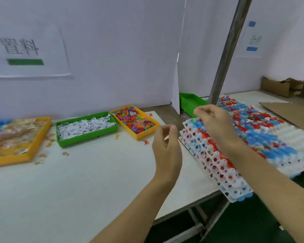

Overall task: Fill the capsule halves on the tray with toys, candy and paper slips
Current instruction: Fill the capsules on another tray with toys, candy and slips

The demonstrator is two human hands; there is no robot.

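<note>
Head view: the left hand (167, 144) and right hand (212, 120) hovered with fingers loosely curled; whether either pinched anything, I cannot tell. The tray (216, 165) of capsule halves lay at 3 o'clock, supply bins (86, 127) at 9, within reach.

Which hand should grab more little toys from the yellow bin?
Probably the left hand: it hangs nearest the yellow bin of toys. The right hand is already over the capsule tray.
</note>
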